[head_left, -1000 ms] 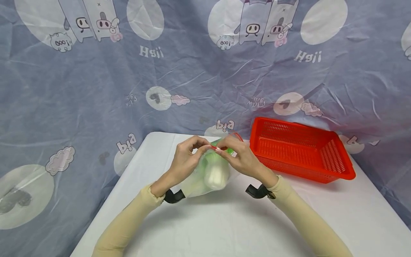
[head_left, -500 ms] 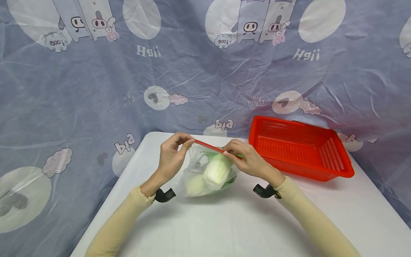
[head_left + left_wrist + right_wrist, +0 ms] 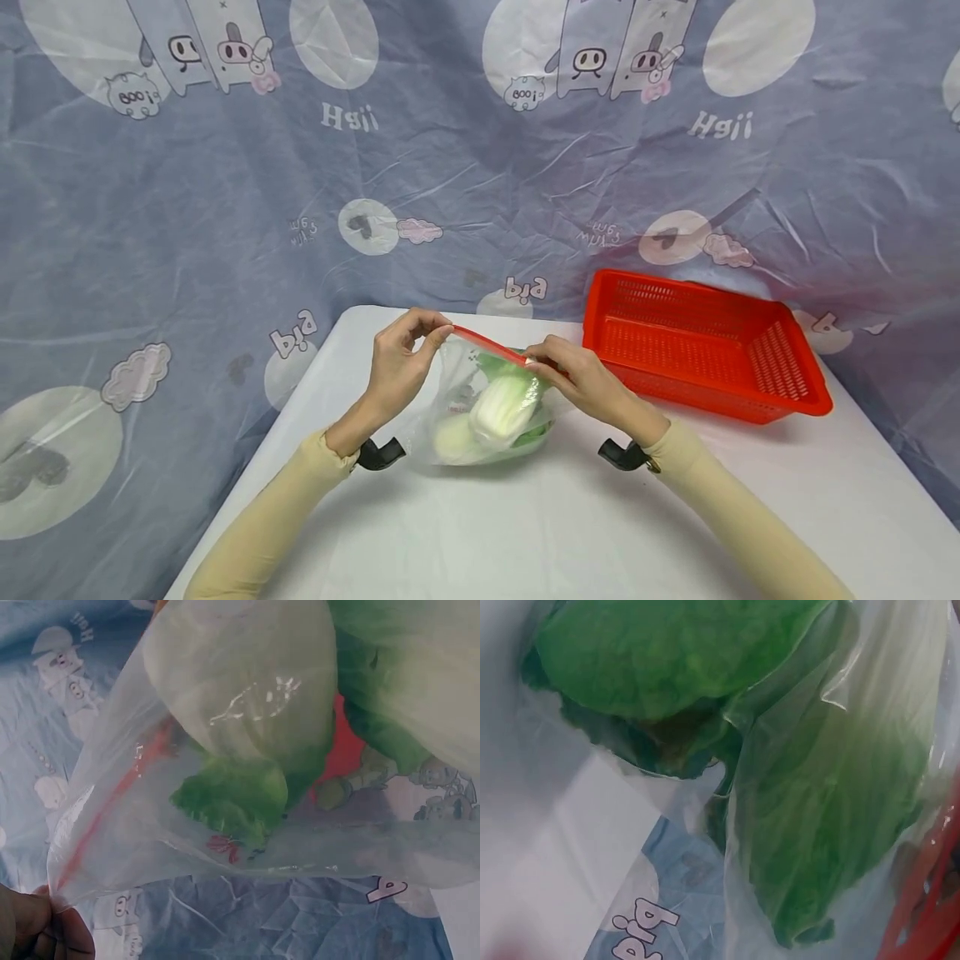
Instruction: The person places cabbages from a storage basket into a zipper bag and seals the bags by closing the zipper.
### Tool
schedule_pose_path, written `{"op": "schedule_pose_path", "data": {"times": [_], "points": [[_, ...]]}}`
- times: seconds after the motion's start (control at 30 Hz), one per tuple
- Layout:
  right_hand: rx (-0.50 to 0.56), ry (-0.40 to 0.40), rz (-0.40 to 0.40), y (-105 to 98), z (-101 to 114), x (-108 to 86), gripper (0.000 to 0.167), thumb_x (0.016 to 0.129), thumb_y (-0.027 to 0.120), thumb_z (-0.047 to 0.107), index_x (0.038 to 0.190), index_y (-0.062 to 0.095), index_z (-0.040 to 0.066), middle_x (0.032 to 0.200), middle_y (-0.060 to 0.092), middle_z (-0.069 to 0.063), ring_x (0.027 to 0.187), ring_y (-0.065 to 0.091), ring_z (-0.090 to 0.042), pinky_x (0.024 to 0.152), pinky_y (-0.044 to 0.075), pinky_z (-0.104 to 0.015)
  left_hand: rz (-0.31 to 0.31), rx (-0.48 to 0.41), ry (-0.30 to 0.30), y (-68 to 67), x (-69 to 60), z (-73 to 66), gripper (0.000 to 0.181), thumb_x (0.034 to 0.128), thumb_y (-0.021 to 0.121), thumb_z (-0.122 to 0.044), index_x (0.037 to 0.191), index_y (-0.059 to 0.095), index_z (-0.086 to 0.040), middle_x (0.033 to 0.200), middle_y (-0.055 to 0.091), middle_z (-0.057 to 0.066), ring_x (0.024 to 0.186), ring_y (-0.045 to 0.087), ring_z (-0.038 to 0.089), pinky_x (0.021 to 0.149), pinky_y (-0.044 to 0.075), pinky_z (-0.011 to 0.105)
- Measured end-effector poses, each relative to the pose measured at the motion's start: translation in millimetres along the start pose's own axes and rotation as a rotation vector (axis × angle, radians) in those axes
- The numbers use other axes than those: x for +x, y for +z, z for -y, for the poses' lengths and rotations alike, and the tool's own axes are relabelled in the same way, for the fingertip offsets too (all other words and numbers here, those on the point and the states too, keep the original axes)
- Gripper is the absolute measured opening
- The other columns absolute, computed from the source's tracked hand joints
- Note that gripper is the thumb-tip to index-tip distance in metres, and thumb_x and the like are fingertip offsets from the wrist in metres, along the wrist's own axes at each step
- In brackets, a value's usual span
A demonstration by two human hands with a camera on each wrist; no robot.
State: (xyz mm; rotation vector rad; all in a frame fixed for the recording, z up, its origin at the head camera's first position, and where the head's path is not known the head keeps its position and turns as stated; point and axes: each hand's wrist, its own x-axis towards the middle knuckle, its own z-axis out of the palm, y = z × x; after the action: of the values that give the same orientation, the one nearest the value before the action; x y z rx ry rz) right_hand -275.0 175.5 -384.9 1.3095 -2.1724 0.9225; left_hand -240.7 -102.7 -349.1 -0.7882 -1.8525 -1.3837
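Pale-stemmed, leafy green vegetables (image 3: 504,408), like bok choy, lie inside a clear zip bag (image 3: 444,387) above the white table. A red zip strip (image 3: 487,342) runs along the bag's top edge. My left hand (image 3: 405,358) pinches the strip's left end between thumb and fingers. Toward its other end, my right hand (image 3: 581,379) pinches the strip too. Up close in the left wrist view, the left fingers (image 3: 30,919) hold the bag's corner. Green leaves (image 3: 825,832) press against the plastic in the right wrist view, where the right hand is barely visible.
A red perforated plastic basket (image 3: 705,350) stands at the back right of the white-covered table (image 3: 480,533). Behind the table hangs a blue-grey printed cloth (image 3: 450,167).
Both hands were close together at the middle of the strip; they have moved apart, the left hand leftward. The strip now stretches between them, and the bag hangs more spread out.
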Motion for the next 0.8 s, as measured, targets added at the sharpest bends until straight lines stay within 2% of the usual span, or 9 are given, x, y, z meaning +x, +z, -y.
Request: {"op": "schedule_pose_path", "data": {"times": [0.2, 0.27, 0.4, 0.5, 0.7, 0.8], "points": [[0.077, 0.028, -0.02, 0, 6, 0.7, 0.021, 0.083, 0.073, 0.002, 0.097, 0.063, 0.014, 0.084, 0.056, 0.008, 0.074, 0.051, -0.002, 0.061, 0.048, -0.018, 0.024, -0.015, 0.009, -5.4, 1.1, -22.7, 0.007, 0.0827, 0.067, 0.011, 0.088, 0.064, 0.008, 0.083, 0.066, 0.018, 0.076, 0.062, 0.024, 0.077, 0.052, 0.021], [0.092, 0.021, -0.034, -2, 8, 2.6, 0.023, 0.08, 0.075, 0.0, 0.094, 0.063, 0.014, 0.082, 0.057, 0.007, 0.073, 0.051, -0.004, 0.061, 0.046, -0.02, 0.02, -0.03, 0.014, -8.3, 0.7, -24.3, 0.007, 0.0825, 0.066, 0.012, 0.088, 0.063, 0.009, 0.083, 0.066, 0.019, 0.075, 0.061, 0.024, 0.076, 0.052, 0.021], [0.101, 0.014, -0.045, -6, 13, 5.5, 0.024, 0.076, 0.076, -0.005, 0.09, 0.064, 0.011, 0.079, 0.058, 0.003, 0.072, 0.052, -0.008, 0.063, 0.045, -0.022, -0.011, -0.065, 0.012, -14.2, 0.0, -20.3, 0.008, 0.0822, 0.065, 0.015, 0.088, 0.063, 0.01, 0.083, 0.065, 0.021, 0.074, 0.06, 0.024, 0.074, 0.051, 0.019], [0.097, 0.014, -0.037, -12, 22, 6.7, 0.022, 0.076, 0.075, -0.008, 0.087, 0.063, 0.006, 0.077, 0.058, -0.003, 0.072, 0.052, -0.012, 0.064, 0.046, -0.024, -0.035, -0.072, -0.014, -18.0, -0.9, -16.0, 0.007, 0.083, 0.065, 0.013, 0.088, 0.064, 0.008, 0.085, 0.065, 0.02, 0.074, 0.061, 0.024, 0.075, 0.051, 0.018], [0.053, 0.043, -0.028, -22, 33, 3.0, 0.018, 0.078, 0.073, -0.009, 0.085, 0.062, 0.004, 0.076, 0.057, -0.005, 0.073, 0.053, -0.014, 0.067, 0.043, -0.015, -0.055, -0.068, -0.036, -25.2, -0.9, -12.9, 0.006, 0.084, 0.065, 0.012, 0.089, 0.063, 0.009, 0.083, 0.064, 0.02, 0.072, 0.059, 0.018, 0.073, 0.05, 0.018], [0.044, 0.069, -0.029, -25, 30, -2.6, 0.017, 0.078, 0.072, -0.008, 0.085, 0.063, 0.004, 0.076, 0.058, -0.006, 0.072, 0.053, -0.016, 0.065, 0.045, -0.02, -0.063, -0.072, -0.041, -28.0, -0.1, -9.1, 0.006, 0.0839, 0.064, 0.013, 0.089, 0.061, 0.012, 0.083, 0.063, 0.023, 0.07, 0.058, 0.015, 0.07, 0.049, 0.018]]}}
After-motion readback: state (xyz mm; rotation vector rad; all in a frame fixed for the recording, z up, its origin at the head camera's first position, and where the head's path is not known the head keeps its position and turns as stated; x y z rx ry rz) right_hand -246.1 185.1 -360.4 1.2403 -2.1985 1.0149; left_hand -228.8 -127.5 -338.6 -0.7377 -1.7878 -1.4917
